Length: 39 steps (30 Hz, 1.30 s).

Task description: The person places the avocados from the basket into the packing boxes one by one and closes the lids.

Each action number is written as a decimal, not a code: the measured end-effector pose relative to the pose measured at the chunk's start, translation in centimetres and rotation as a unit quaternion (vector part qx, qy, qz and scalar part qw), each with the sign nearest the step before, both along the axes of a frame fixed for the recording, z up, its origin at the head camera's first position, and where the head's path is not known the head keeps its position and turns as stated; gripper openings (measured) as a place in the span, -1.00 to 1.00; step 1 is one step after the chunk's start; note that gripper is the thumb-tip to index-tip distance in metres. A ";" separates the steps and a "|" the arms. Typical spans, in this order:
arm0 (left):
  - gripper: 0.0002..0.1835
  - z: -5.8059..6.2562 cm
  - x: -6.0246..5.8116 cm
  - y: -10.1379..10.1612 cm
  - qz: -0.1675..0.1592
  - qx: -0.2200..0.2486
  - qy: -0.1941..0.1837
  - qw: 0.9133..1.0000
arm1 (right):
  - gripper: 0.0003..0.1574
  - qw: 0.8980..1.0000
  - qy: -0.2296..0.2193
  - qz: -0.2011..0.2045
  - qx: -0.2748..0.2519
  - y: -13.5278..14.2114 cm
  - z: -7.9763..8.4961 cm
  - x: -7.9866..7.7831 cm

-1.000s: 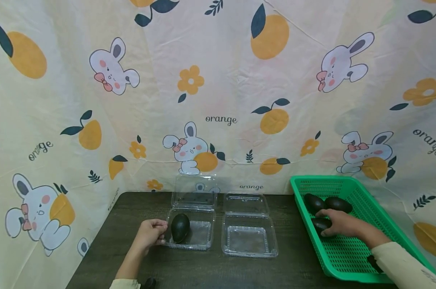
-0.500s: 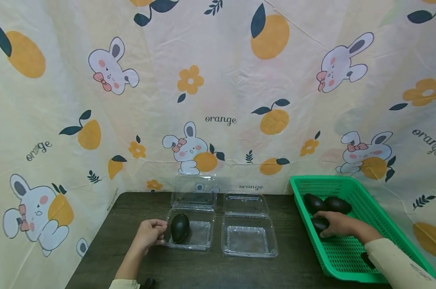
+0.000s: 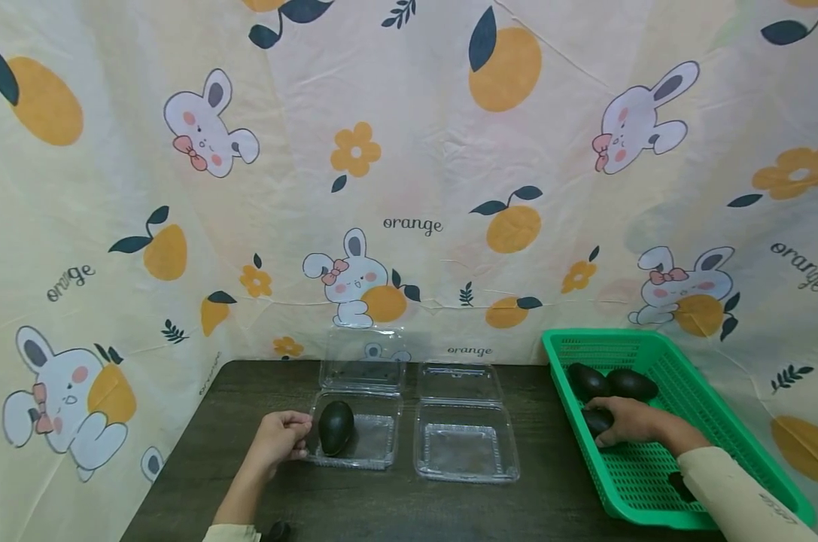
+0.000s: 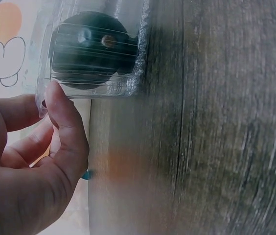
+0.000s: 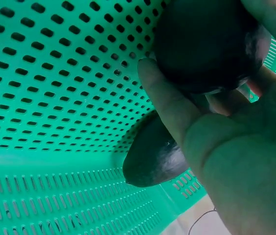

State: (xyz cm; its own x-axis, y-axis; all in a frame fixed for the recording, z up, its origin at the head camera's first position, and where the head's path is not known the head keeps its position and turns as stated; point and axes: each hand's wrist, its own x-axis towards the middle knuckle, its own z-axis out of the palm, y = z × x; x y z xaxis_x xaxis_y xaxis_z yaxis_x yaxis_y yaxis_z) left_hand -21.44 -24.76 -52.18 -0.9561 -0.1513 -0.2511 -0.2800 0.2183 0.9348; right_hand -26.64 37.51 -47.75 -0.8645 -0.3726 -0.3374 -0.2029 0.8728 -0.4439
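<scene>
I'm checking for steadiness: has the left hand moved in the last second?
No, not visibly: against the right clear box, the left hand looks just where it was, pinching the same edge of the left clear box.

Both clamshell boxes (image 3: 463, 444) are formed in clear, shiny plastic. The basket (image 3: 642, 482) is moulded in smooth, perforated plastic. Glossy highlights are carried by the smooth dark fruit (image 3: 336, 427). Streaked wood grain is shown by the tabletop (image 3: 368, 504), matt, creased cloth by the backdrop (image 3: 436, 165).

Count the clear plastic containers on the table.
2. The left container, with a dark fruit in it, is pinched at its edge by the left hand; the right container stands open beside it, nearer the green basket.
</scene>
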 end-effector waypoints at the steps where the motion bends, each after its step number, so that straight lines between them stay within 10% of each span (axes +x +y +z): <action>1: -0.80 0.0 0.0 0.0 0.000 0.001 0.000 1.000 | -0.24 1.000 0.001 0.000 0.001 0.0 0.0 0.0; 39: -0.81 -0.1 -0.1 0.1 0.003 0.003 0.000 1.000 | -0.10 0.997 0.074 -0.018 -0.014 0.1 2.4 0.9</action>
State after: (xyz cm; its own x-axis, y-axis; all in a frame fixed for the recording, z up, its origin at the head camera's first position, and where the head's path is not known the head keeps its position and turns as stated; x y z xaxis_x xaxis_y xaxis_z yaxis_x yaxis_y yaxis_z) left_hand -21.49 -24.70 -52.29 -0.9552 -0.1547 -0.2523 -0.2814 0.2111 0.9361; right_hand -25.77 37.61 -45.34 -0.9169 -0.3480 -0.1955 -0.2363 0.8680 -0.4368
